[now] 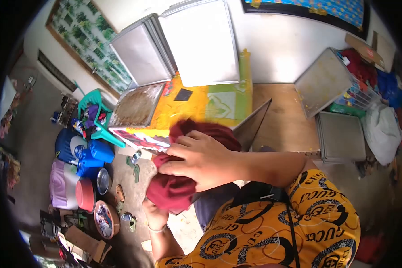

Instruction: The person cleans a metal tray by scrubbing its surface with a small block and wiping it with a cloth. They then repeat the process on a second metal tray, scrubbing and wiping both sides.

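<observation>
A crumpled maroon cloth [172, 190] is bunched under my right hand [198, 158], whose fingers are curled into it. More of the cloth, blurred by motion, spreads beyond my knuckles. Behind my right forearm, a thin flat metal tray [253, 123] stands tilted with one corner up; its middle is hidden by my arm and the cloth. Below the cloth, my left hand [156, 216] is closed at what looks like the tray's near edge, its fingertips partly covered.
Ahead, a yellow-covered table [165, 111] bears a stained tray [137, 106], a dark square [183, 94] and upright stacked trays [201, 42]. More trays [341, 136] stand right, near a white sack [382, 131]. At left are a green chair [95, 111], basins [106, 219] and slippers.
</observation>
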The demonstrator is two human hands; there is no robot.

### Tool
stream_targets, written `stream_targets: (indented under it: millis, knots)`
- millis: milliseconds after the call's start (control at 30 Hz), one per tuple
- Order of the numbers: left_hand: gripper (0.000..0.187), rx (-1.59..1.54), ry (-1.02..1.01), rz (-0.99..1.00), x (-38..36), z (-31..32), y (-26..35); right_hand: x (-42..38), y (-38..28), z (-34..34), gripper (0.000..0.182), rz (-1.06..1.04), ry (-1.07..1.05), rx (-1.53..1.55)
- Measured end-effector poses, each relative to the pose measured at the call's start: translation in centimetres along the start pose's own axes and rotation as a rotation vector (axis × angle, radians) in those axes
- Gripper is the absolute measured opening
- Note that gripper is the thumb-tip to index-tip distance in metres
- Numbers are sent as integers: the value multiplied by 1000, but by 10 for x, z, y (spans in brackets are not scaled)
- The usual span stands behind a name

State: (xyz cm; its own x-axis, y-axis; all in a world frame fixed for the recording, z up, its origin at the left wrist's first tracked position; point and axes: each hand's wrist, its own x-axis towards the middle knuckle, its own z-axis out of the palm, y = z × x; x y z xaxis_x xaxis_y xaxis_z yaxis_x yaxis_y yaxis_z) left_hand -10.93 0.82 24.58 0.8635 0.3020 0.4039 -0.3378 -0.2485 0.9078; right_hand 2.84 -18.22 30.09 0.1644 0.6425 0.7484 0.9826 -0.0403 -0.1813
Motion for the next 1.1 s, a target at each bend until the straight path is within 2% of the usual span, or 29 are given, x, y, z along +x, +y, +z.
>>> stream_targets:
  millis: [67,133,167,200,267,333,400,500,600,633,733,767,867,900,967,1033,1067,1100]
  knots:
    - [38,12,20,-65,-18,-23,4,-1,13,12,54,-24,-67,72]
    - [40,-31,59,-160,-36,-50,-4,-10,35,16,53,-18,-135,-8]
    - [43,-44,175,-109,-42,-52,-5,-15,55,13,53,-21,-112,-1]
    - [48,-96,205,-101,-45,-55,-5,-21,79,9,53,-19,-89,4]
    - [55,-116,284,-59,-54,-75,-24,-42,131,8,54,98,-32,-40]
    - [64,-53,205,-141,-55,-97,-35,-56,160,-2,52,225,21,-96]
    - [66,-21,172,-163,-51,-105,-46,-71,192,2,40,562,132,237]
    - [68,-176,268,-157,-46,-106,-56,-95,245,-1,31,913,371,396]
    - [70,-357,372,-99,-53,-114,-74,-110,253,25,34,1128,434,187]
    - [71,-362,379,-96,-60,-115,-77,-111,259,40,42,1054,544,198]
    - [72,-392,418,-108,-77,-115,-77,-136,310,77,51,1095,-3,-365]
    - [68,-394,442,-132,-81,-113,-72,-144,335,79,55,978,-120,-113]
    - [52,-251,404,-199,-94,-118,-62,-84,231,37,60,1403,32,702]
    - [47,-199,322,-151,-96,-127,-69,-101,231,44,63,1091,-203,649]
    - [50,-26,253,-98,-93,-126,-71,-132,224,47,64,851,-661,550]
    - [61,90,215,-37,-78,-108,-67,-140,179,33,60,1146,-849,583]
    - [60,-68,194,-12,-71,-94,-69,-151,156,32,58,1369,-779,658]
    - [56,17,204,-36,-77,-93,-74,-174,148,31,56,1276,-905,628]
